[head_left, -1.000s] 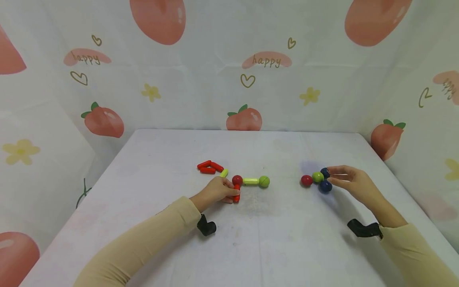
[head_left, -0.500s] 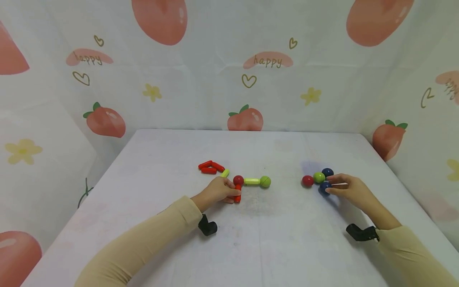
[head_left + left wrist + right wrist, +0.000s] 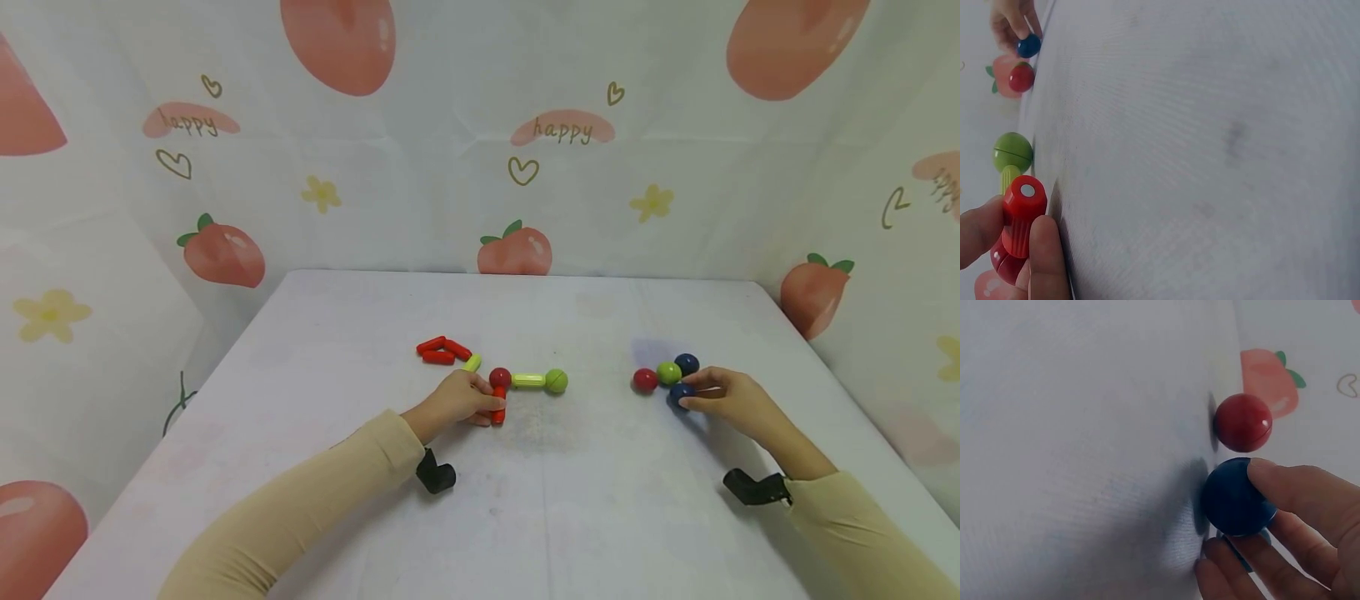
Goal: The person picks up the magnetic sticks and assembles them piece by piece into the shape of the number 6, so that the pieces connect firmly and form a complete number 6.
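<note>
Shifted off the rear blue ball (image 3: pixel 687 363), my right grip (image 3: pixel 729 400) pinches the front blue ball (image 3: pixel 1238 497) beside a green ball (image 3: pixel 668 373); my left grip (image 3: pixel 456 398) pinches a red stick (image 3: pixel 1021 219) mid-counter (image 3: pixel 585 500).

Diffuse light, softly shadowed, wrist views dimmer

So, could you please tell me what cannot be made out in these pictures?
Head view: lower end of the leftmost yellow-green rod, behind the left hand.
Left wrist view: much of the red ball, behind the red rod and fingers.
Right wrist view: part of the held blue ball, covered by the thumb.
Head view: rightmost lettering, cut off by the edge.
</note>
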`<state>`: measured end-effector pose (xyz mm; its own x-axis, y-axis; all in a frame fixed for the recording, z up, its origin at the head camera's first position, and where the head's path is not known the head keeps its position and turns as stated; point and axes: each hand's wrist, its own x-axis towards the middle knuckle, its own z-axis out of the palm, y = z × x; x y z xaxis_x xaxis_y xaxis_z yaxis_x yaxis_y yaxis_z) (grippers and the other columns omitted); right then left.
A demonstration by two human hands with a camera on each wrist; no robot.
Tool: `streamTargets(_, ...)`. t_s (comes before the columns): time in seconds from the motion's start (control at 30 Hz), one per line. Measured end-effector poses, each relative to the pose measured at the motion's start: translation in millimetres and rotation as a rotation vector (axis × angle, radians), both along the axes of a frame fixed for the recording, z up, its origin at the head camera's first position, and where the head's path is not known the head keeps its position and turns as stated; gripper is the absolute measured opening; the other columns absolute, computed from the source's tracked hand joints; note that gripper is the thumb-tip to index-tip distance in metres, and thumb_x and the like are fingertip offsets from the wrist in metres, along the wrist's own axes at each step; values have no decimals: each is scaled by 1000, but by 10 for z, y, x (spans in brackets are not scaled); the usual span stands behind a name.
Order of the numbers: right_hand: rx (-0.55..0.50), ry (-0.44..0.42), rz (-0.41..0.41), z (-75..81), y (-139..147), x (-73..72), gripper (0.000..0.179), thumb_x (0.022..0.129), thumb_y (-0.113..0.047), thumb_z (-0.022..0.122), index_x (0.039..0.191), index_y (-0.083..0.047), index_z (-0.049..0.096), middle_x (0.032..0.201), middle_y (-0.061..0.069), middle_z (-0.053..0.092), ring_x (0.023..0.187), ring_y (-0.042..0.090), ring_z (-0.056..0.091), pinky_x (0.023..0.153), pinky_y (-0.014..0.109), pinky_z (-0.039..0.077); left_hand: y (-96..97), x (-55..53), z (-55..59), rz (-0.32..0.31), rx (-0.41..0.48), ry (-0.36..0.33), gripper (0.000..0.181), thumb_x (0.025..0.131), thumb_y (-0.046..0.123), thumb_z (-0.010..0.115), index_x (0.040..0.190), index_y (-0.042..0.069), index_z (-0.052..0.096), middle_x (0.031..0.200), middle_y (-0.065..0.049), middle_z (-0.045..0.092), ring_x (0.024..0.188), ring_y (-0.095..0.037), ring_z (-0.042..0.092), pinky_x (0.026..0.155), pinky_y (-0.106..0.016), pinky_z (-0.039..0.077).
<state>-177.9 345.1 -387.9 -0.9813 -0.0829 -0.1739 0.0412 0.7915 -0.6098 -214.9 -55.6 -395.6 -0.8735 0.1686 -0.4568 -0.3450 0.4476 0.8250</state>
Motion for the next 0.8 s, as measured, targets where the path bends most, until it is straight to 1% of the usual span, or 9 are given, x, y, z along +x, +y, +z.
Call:
streamTargets(0.2, -15, -7, -23, 42, -6, 2, 51, 99, -31, 68, 131, 7, 56, 133, 35, 58, 123, 52, 58, 96, 56, 55, 1, -8, -7, 1, -6, -1, 26, 90, 9, 77, 108, -2, 62, 91, -6, 62, 63, -8, 63, 64, -20, 58)
streamTargets(0.4, -58, 30, -38, 119, -48, 21, 54, 100, -34, 66, 134, 6, 55, 137, 36, 55, 126, 52, 56, 100, 61, 51, 3, -8, -7, -1, -5, -8, 27, 90, 9, 77, 109, -2, 62, 93, -7, 63, 64, -9, 64, 65, -20, 59)
streamTargets(0.53, -90, 57, -38, 193, -134, 27, 53, 100, -34, 66, 136, 5, 55, 138, 33, 55, 127, 51, 57, 102, 62, 49, -1, 0, -6, 0, -19, 1, 26, 90, 10, 77, 108, -2, 62, 94, -8, 64, 65, -9, 64, 66, -20, 59)
streamTargets(0.67, -106, 88, -28, 268, -243, 26, 52, 100, -33, 66, 136, 3, 56, 135, 30, 59, 126, 49, 58, 101, 62, 49, -2, 1, -7, 1, -32, 6, 25, 90, 11, 77, 107, -1, 63, 94, -8, 65, 65, -9, 64, 66, -21, 59)
streamTargets(0.8, -121, 107, -24, 333, -359, 30, 52, 100, -34, 66, 137, 1, 57, 134, 27, 61, 126, 46, 59, 99, 60, 50, 2, -9, -16, -2, -27, 4, 26, 90, 10, 77, 108, -2, 62, 94, -8, 64, 65, -9, 64, 67, -21, 59)
